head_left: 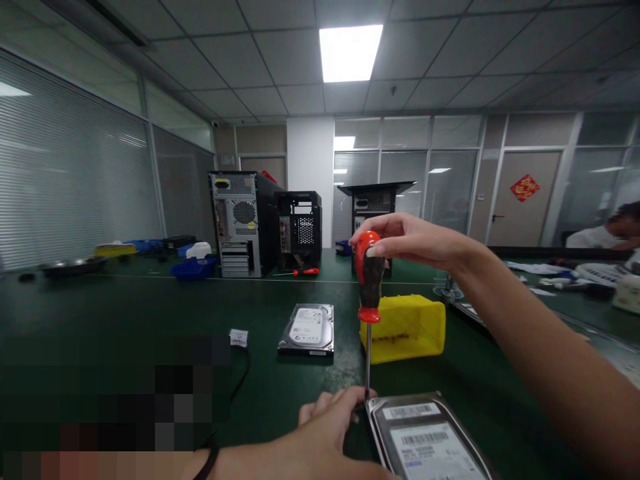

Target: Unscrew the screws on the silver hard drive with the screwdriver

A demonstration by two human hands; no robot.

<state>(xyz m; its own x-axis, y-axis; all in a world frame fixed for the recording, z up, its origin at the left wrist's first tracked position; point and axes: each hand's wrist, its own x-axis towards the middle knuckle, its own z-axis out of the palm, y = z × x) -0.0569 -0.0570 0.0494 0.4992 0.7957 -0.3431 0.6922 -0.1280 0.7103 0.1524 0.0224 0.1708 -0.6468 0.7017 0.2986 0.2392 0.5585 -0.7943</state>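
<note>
Nearest to us lies a silver hard drive [430,433], label side up on the green table [175,307], its lower part cut off by the bottom edge of our view. At its far left corner stands a red-and-black screwdriver [371,280], upright and tip down; whether the tip sits in a screw, we cannot tell. Our right hand [395,237] grasps the handle from above, fingers curled about its top. Our left hand [327,427] (a dark band [207,463] circles the wrist) lies beside the drive, fingertips at that same corner next to the tip; we cannot tell whether it grips the drive or only braces it.

Just beyond the shaft we see a yellow bin [427,323], its opening toward us, small dark pieces inside. Left of it a second drive [306,330] rests flat, and farther left a white tag [239,338] shows near a dark cable. Across the table stand a large computer tower [235,227], a smaller black case [300,230] with a red-handled tool [305,272] before it, and another tower [373,200], partly hidden behind our hand. At the right edge, a person [595,237] in white shows.
</note>
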